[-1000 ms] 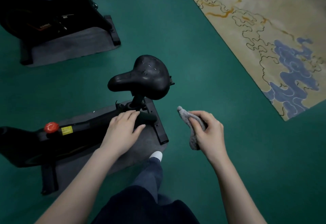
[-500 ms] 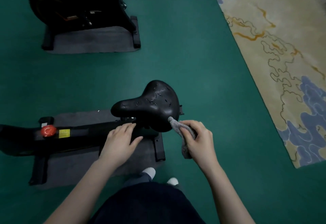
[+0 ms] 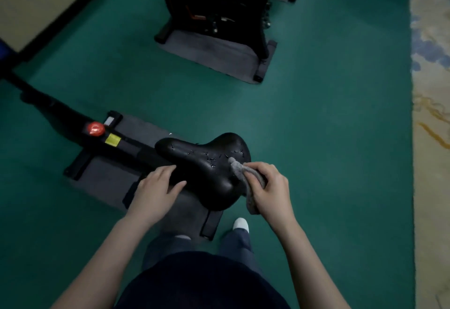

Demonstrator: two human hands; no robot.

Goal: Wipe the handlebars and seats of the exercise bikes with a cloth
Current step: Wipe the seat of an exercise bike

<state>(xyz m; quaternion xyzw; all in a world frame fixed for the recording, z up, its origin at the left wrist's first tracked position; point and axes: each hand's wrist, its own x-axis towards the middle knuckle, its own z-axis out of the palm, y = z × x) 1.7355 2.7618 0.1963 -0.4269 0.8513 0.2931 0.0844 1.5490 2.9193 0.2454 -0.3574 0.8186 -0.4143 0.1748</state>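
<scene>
Nearest the camera are the person's dark trousers [image 3: 202, 282] and one white shoe [image 3: 240, 223], which stands on the green floor [image 3: 328, 126] just off the near corner of a grey mat [image 3: 107, 174].

The left hand [image 3: 155, 188] lies flat, its fingers straight and close together. It rests against the left flank of the black saddle [image 3: 207, 167] below the narrow nose, and the thumb is spread out to touch the saddle's side.

The right hand [image 3: 270, 187] has its fingers curled and clamped on a grey cloth [image 3: 239, 171]. It presses one bunched end onto the wide rear part of the saddle at its right edge, while the other end hangs below the palm. The saddle's top shows small cracks.

Beyond the saddle, the near exercise bike's black frame [image 3: 131, 146] runs away to the left over the mat. It carries a yellow label [image 3: 112, 139] and, just past that, a red knob [image 3: 96, 129].

Farther off, well apart across the floor, a second exercise bike [image 3: 214, 9] stands on its own grey mat [image 3: 207, 53]. A patterned carpet [image 3: 431, 113] in cream, blue and gold borders the floor along the right edge.
</scene>
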